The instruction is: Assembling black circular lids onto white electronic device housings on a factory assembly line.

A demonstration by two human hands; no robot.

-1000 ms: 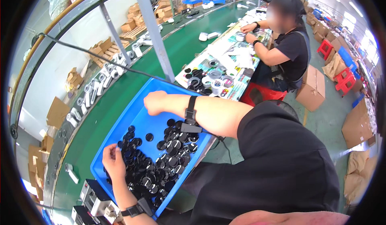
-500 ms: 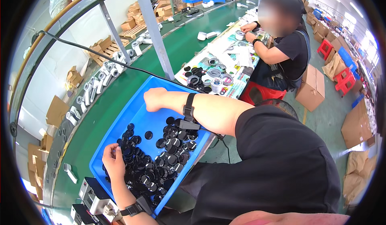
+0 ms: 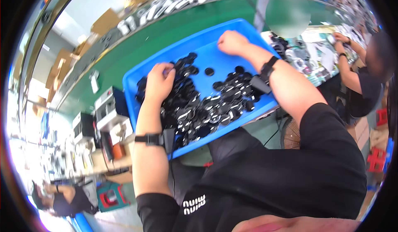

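A blue plastic bin (image 3: 195, 54) lies in front of me, holding a heap of glossy black round discs (image 3: 199, 111). My left hand (image 3: 159, 82) is at the heap's left side, its fingers curled and the thumb close to them, near several discs. What is between those fingers I cannot make out. Over the bin's far right corner is my right hand (image 3: 233, 42), closed like a fist, with its fingertips hidden. One loose disc (image 3: 209, 71) lies apart on the blue bottom between the hands. Black straps with small dark devices circle both wrists.
Behind the bin runs a green conveyor (image 3: 116, 60), with white parts (image 3: 178, 4) along its far edge. Boxy devices (image 3: 110, 107) stand left of the bin. A grey post (image 3: 262, 8) rises at its far right corner. A co-worker (image 3: 360, 78) handles parts at the right.
My view has swung, so the bin and both hands appear farther right and the co-worker nearer the right rim. My left hand remains at the discs, my right at the far corner.
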